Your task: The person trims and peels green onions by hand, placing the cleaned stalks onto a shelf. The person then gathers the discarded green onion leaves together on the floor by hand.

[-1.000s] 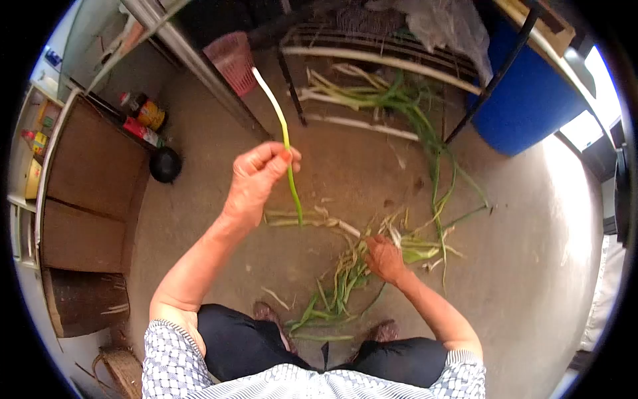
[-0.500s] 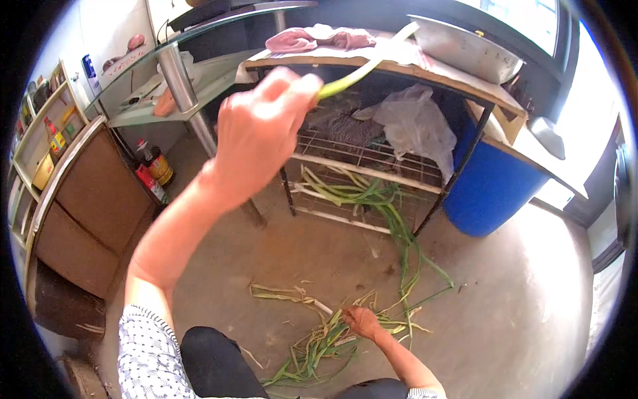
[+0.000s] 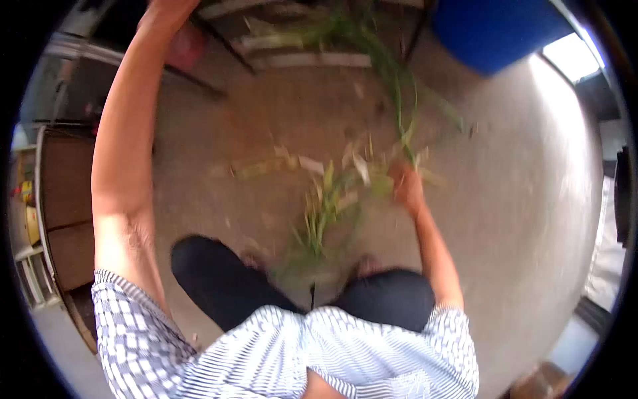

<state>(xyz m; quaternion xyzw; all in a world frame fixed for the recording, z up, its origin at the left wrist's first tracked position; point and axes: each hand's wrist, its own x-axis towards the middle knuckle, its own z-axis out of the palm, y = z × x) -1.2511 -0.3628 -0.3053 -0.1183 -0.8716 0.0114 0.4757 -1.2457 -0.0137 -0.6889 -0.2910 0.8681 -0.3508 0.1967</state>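
Observation:
My left arm reaches up and forward at the upper left; only the wrist and the base of my left hand (image 3: 169, 8) show at the top edge, with the fingers out of frame. Low over the floor, my right hand (image 3: 406, 184) is at the right end of a loose pile of green stalks and dry leaves (image 3: 325, 206). Motion blur hides its fingers and anything between them. Long green leaves (image 3: 401, 110) run down from the rack to beside my right hand.
More green stalks (image 3: 319, 33) lie on the low rack (image 3: 312, 60) at the top. A blue barrel (image 3: 495, 33) stands at the upper right, a pink basket (image 3: 188, 48) at the upper left. A brown cabinet (image 3: 70, 186) is on the left. My knees are below the pile.
My left hand has gone up and forward, mostly out of view, and its pale green stalk no longer shows. My right hand has shifted right along the pile. The view has tilted up, then down again.

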